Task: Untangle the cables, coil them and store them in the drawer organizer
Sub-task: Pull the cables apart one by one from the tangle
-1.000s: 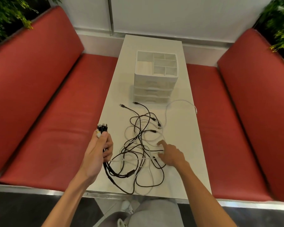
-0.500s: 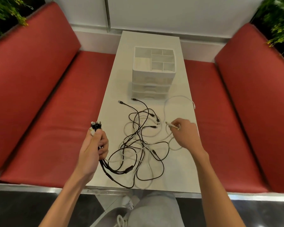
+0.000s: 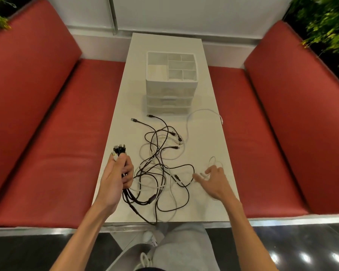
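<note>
A tangle of black and white cables (image 3: 160,171) lies on the near half of a white table (image 3: 165,43). My left hand (image 3: 115,178) grips a bundle of cable plugs (image 3: 119,150), mostly black, upright at the table's left edge; their cords trail down into the tangle. My right hand (image 3: 216,183), blurred, is at the tangle's right side and pinches the end of a white cable (image 3: 213,160) that loops up just beyond the fingers. The white drawer organizer (image 3: 171,94) stands further back, drawers closed, with a divided open tray on top.
Another white cable (image 3: 204,110) curves along the table in front of the organizer, towards the right edge. Red upholstered benches (image 3: 47,133) run along both long sides of the table. Green plants (image 3: 325,22) fill the far corners. My knees are below the near edge.
My right hand went from the tangle's middle out to a white cable end, took it, and has drawn it back towards me. My left hand has kept the bundle.
</note>
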Demonstrator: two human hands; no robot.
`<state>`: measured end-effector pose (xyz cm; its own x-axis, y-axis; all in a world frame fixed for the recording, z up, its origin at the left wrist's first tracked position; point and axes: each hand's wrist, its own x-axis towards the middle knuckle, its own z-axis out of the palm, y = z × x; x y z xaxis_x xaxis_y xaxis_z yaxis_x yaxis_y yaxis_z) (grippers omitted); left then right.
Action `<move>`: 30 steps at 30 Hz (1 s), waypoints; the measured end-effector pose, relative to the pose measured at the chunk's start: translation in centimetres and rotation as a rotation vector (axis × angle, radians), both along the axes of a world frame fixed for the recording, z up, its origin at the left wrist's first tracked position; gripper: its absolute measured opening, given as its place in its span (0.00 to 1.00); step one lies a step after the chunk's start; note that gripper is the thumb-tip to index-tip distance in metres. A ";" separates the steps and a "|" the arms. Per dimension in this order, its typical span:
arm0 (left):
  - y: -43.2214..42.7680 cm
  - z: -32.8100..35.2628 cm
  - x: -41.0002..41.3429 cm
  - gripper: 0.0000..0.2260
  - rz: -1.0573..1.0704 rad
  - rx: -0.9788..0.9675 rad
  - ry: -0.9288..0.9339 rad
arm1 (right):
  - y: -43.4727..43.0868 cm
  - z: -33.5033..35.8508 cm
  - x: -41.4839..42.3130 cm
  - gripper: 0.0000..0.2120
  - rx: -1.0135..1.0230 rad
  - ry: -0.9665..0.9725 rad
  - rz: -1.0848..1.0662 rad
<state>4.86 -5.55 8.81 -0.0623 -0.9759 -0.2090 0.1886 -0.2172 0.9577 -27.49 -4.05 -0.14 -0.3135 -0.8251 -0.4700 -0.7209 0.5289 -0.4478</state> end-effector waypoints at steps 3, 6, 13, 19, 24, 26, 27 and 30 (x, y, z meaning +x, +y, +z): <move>0.1 -0.8 -0.5 0.16 -0.032 0.018 -0.033 | 1.7 -2.5 0.2 0.50 0.133 0.050 0.078; 0.3 -1.0 -0.8 0.17 -0.052 0.058 -0.046 | 2.0 -2.3 0.8 0.41 -0.069 0.156 0.041; 0.9 -1.4 -1.0 0.15 -0.080 0.129 0.017 | -1.1 -1.2 3.7 0.02 -0.573 0.046 0.114; 1.4 -1.6 -1.2 0.15 -0.108 0.136 0.035 | -2.7 -6.5 7.1 0.12 -0.093 0.169 0.294; 1.3 -1.9 -0.5 0.17 -0.098 0.159 0.049 | -1.9 -9.1 7.9 0.09 -0.053 0.183 0.228; 1.3 -2.1 -0.1 0.18 -0.093 0.160 0.049 | -1.8 -8.8 7.7 0.09 -0.043 0.093 0.176; 1.2 -2.2 0.1 0.17 -0.090 0.158 0.045 | -1.8 -8.4 7.4 0.09 -0.051 0.025 0.142; 1.1 -2.1 0.4 0.14 -0.073 0.147 0.056 | -1.3 -6.0 6.3 0.03 -0.151 -0.164 0.065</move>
